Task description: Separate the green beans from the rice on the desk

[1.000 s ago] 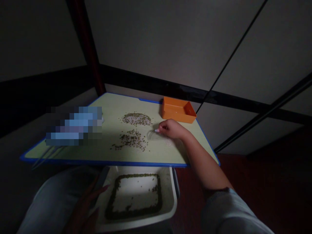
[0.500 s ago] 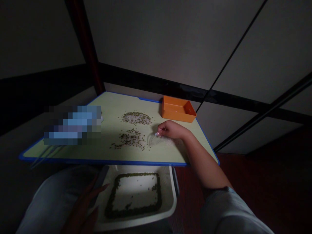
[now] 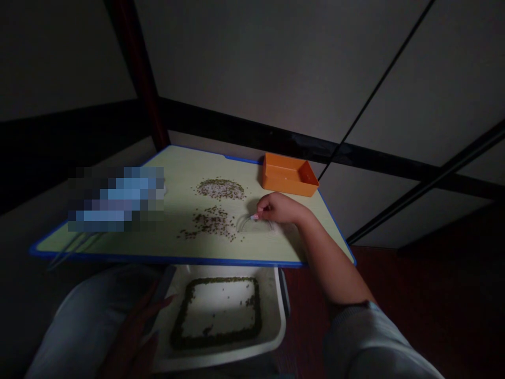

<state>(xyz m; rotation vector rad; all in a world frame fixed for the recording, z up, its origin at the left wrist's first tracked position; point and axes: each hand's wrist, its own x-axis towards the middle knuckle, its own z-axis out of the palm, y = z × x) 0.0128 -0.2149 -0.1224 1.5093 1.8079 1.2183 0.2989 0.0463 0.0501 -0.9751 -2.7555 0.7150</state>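
Pinched between the thumb and fingers of my right hand (image 3: 276, 207) is a clear half-round protractor (image 3: 245, 225), its straight edge down on the table. Just left of it lies a loose near pile of small dark green beans (image 3: 213, 222) with pale bits among them. Behind that pile is a rounder, denser pile of green and pale grains (image 3: 221, 188). My left hand (image 3: 136, 329) is in deep shadow at the left side of a white tub (image 3: 276, 337), with fingers apart and reaching over its rim. Green beans line the edges of the tub's floor.
An orange box (image 3: 290, 184) stands at the table's back right corner. The pale table (image 3: 177, 163) has a blue edge, and the tub sits below its front. A blurred-out blue item (image 3: 118, 202) lies on the left. Behind the table is a wall.
The protractor has turned so its half-round face shows more fully beside the near pile. My right hand has barely shifted, and my left hand stays at the tub.
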